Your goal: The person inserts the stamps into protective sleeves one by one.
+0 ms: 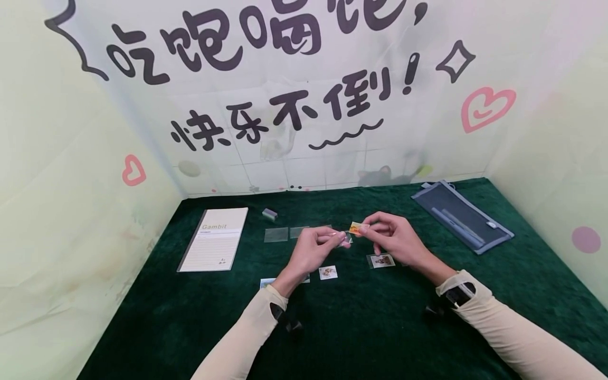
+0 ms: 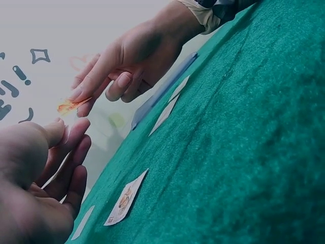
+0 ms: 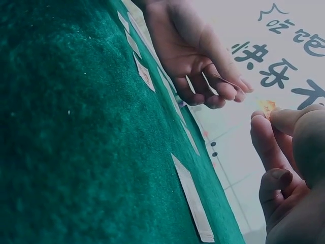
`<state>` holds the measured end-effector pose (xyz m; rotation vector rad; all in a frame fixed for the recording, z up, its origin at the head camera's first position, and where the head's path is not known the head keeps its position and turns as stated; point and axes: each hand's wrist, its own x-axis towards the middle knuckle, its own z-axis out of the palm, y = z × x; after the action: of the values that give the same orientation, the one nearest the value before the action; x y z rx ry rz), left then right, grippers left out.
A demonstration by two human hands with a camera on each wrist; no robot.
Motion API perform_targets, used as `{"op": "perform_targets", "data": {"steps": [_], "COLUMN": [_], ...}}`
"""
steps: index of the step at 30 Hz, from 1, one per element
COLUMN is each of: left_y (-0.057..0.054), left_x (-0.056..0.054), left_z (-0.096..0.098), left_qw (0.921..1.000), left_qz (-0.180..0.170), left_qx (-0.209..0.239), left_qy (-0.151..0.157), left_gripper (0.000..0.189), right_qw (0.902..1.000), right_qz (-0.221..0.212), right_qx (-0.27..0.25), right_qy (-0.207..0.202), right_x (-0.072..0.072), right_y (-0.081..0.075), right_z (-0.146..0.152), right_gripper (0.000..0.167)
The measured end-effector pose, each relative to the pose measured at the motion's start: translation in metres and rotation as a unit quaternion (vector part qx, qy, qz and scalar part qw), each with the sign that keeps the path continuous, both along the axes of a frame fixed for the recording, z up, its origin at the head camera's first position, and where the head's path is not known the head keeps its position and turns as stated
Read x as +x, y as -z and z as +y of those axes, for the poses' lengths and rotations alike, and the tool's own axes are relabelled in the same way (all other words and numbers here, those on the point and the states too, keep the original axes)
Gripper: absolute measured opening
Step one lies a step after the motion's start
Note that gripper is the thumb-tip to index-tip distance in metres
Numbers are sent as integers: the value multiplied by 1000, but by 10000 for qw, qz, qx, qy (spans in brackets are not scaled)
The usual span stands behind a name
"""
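Note:
My right hand (image 1: 398,241) pinches a small orange-and-yellow stamp (image 1: 357,228) between thumb and forefinger. Just left of it, my left hand (image 1: 310,251) pinches a small clear sleeve (image 1: 349,239) by thumb and fingertips. In the left wrist view the orange stamp (image 2: 71,105) is held right above the left thumb tip. Below the hands a pale stamp (image 1: 328,272) lies bare on the green cloth. Under my right hand lies a dark-pictured stamp (image 1: 382,260) in a clear sleeve. My left wrist partly covers a bluish stamp (image 1: 267,283).
Clear sleeves (image 1: 276,235) lie in a row behind the left hand. At the left is a notebook (image 1: 214,243), with a small eraser (image 1: 269,214) to its right. A blue mesh zip pouch (image 1: 463,216) holding pens lies at the back right. Printed curtains enclose the table.

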<state>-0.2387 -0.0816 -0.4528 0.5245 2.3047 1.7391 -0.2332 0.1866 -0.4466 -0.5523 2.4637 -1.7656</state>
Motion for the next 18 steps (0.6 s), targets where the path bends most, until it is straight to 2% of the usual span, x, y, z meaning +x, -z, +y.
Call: {"op": "perform_targets", "data": {"steps": [12,18], "left_y": [1,0], "left_x": [0,1], "left_z": [1,1], "left_qw": [9998,9998], "left_qz": [-5,-32], "left_qx": [110,159], "left_qy": [160,132], "left_gripper": [30,32], "right_qw": [10000,9999], "right_qz": [-33,-136], "right_qx": [13,6], "right_qy": [56,-38], "right_x": [0,2], "right_y": [0,1], "right_z": [-1,-1], "right_gripper": [27,28]}}
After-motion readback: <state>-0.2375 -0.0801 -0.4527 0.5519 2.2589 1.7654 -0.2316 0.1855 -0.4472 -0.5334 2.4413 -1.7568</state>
